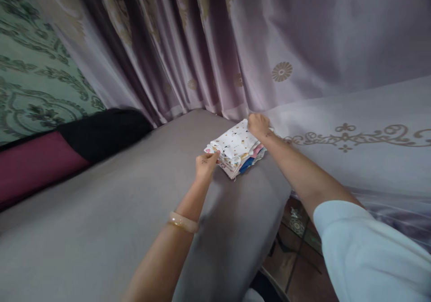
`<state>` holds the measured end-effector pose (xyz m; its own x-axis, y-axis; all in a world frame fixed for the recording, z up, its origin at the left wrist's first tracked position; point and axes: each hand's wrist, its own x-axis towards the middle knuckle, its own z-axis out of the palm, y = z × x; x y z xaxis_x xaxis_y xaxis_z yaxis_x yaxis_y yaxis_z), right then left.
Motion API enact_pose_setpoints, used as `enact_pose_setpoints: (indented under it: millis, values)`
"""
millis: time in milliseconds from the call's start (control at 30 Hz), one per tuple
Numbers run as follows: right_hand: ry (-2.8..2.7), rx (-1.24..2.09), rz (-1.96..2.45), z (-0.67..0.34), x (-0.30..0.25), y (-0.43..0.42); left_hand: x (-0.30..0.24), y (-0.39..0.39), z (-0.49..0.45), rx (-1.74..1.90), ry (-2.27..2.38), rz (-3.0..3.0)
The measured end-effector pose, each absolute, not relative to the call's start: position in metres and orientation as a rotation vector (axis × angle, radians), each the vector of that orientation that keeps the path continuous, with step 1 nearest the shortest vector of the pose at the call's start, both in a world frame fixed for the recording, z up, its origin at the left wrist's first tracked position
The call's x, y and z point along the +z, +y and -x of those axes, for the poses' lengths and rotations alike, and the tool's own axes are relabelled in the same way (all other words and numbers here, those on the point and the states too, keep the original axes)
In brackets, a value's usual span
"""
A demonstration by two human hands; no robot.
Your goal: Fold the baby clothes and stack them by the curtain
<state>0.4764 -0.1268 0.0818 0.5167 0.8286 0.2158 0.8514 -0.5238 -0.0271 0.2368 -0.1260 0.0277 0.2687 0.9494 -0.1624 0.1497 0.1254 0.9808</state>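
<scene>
A small stack of folded cloths lies near the far right corner of a grey bed. The top piece is white with small coloured prints; pink and blue layers show beneath. My left hand is closed, pinching the stack's near left corner. My right hand has its fingers curled on the far right edge of the top cloth. A pale bangle sits on my left wrist.
Mauve curtains hang behind the bed and drape over its right side. A black cushion and a maroon one lie at the left. Green patterned wall stands behind them. Tiled floor shows at the lower right.
</scene>
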Motion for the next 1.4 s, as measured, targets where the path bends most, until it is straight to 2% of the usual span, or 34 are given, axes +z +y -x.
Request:
enact_pose_setpoints:
  millis: [167, 367, 633, 833, 1033, 1400]
  values:
    - [-1.653, -0.164, 2.518, -0.474, 0.065, -0.121, 0.025, -0.130, -0.196, 0.796, 1.145, -1.376]
    - [-1.527, 0.060, 2.563, -0.480, 0.046, -0.123, 0.023, -0.131, -0.118, 0.767, 1.345, -1.367]
    - [-1.522, 0.059, 2.515, -0.482, 0.044, -0.125, 0.017, -0.152, 0.007, 0.759, 1.662, -1.174]
    - [-1.500, 0.016, 2.504, -0.441, 0.054, -0.124, 0.006, -0.182, 0.090, 0.792, 1.822, -0.975]
    - [-1.520, -0.003, 2.490, -0.392, 0.046, -0.126, 0.012, -0.216, 0.103, 0.827, 1.818, -0.939]
    - [-1.467, -0.070, 2.528, -0.391, 0.039, -0.133, 0.001, -0.220, 0.099, 0.973, 1.776, -0.825]
